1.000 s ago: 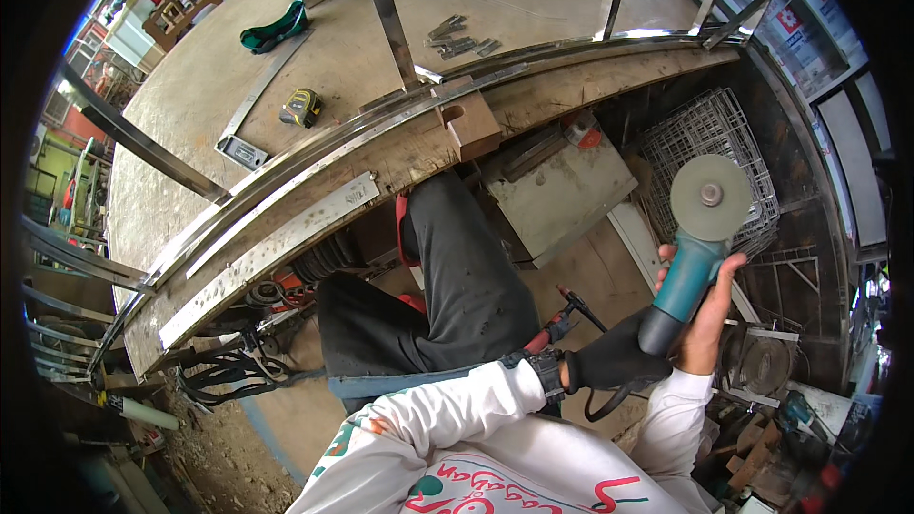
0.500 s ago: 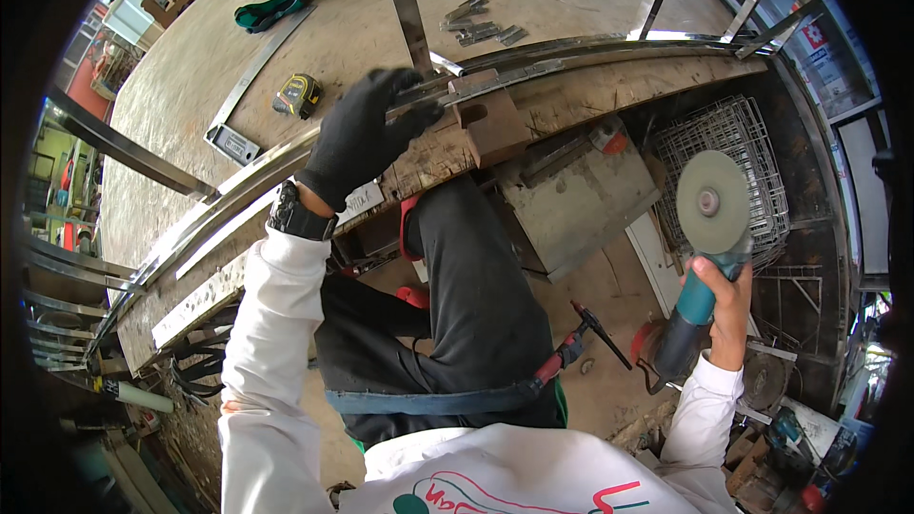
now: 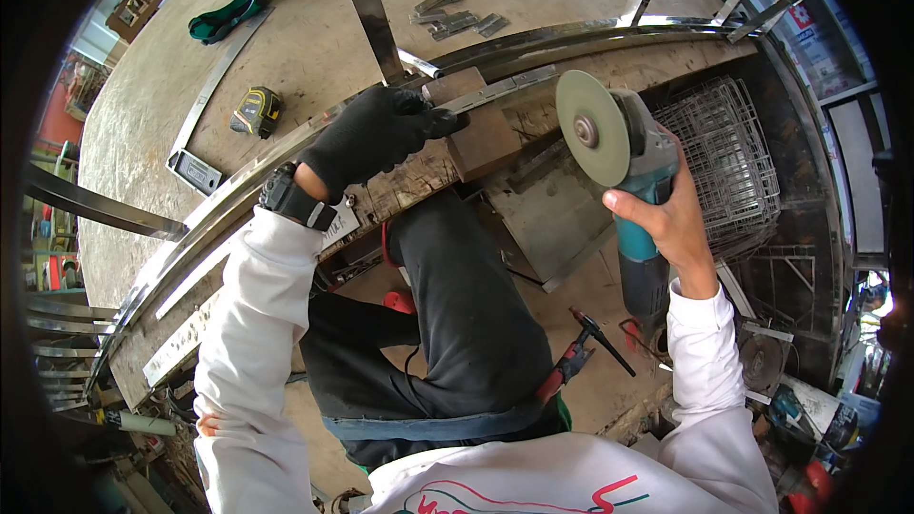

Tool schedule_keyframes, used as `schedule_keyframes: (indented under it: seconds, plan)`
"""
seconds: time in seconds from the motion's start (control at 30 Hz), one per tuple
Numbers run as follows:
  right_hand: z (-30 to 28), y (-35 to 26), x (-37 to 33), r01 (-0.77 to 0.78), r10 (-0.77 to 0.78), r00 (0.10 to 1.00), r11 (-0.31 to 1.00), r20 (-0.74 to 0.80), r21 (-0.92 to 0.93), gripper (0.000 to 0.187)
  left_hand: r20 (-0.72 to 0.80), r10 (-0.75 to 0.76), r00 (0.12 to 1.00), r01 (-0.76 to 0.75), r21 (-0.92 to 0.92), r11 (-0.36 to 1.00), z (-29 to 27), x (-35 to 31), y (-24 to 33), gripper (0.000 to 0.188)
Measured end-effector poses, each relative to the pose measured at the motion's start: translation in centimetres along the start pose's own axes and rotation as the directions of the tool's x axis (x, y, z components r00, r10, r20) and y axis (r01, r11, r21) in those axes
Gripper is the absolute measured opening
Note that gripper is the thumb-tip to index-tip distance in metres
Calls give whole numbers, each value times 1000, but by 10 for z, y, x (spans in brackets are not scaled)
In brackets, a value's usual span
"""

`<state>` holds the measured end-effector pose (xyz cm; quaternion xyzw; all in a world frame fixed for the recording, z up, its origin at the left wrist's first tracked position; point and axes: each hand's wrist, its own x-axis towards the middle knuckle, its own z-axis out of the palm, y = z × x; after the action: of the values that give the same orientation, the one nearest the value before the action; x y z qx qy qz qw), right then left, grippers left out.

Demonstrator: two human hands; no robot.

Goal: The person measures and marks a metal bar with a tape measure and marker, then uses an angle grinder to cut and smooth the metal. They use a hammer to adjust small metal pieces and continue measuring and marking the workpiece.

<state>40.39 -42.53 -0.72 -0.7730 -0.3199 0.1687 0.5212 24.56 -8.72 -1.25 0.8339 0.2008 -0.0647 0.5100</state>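
Note:
My left hand (image 3: 371, 138), in a black glove, has its thumb and fingers closed on the near end of a narrow metal strip (image 3: 519, 85). That strip lies across a brown block (image 3: 486, 143) at the edge of the workbench (image 3: 314, 57). In my bare right hand (image 3: 681, 224) is a teal and black angle grinder (image 3: 638, 240), gripped by its body. Its pale round disc (image 3: 588, 133) stands upright just right of the strip's far end, apart from it. Whether the disc spins I cannot tell.
Long shiny metal bars (image 3: 224, 190) run along the bench edge, with an upright bar (image 3: 367, 9) rising from them. A tape measure (image 3: 256, 111), a metal square (image 3: 195, 171) and several short metal pieces (image 3: 457, 21) lie on the bench. A wire basket (image 3: 728, 152) stands at right.
My right hand has raised the angle grinder up and leftward, from beside the wire basket to near the strip. My left fingers have closed further on the strip. The whole view has shifted slightly.

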Motion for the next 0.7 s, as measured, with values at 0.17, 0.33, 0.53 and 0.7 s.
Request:
schedule_keyframes:
  seconds: [0.17, 0.33, 0.53, 0.7]
  plan:
    - [17, -3, 9, 23, -22, 999, 999, 30, -31, 93, -135, 173, 976, -170, 35, 985, 5, -5, -12, 34]
    - [26, 10, 13, 39, -38, 999, 999, 24, -31, 94, -145, 220, 965, -204, 121, 972, 10, 1, -17, 33]
    - [31, 17, 16, 42, -40, 999, 997, 26, -61, 96, -77, 24, 997, -20, 58, 998, 2, 0, -3, 25]
    - [33, 14, 20, 52, -49, 998, 997, 42, -62, 97, -50, -55, 997, 54, -14, 998, -2, 3, -13, 19]
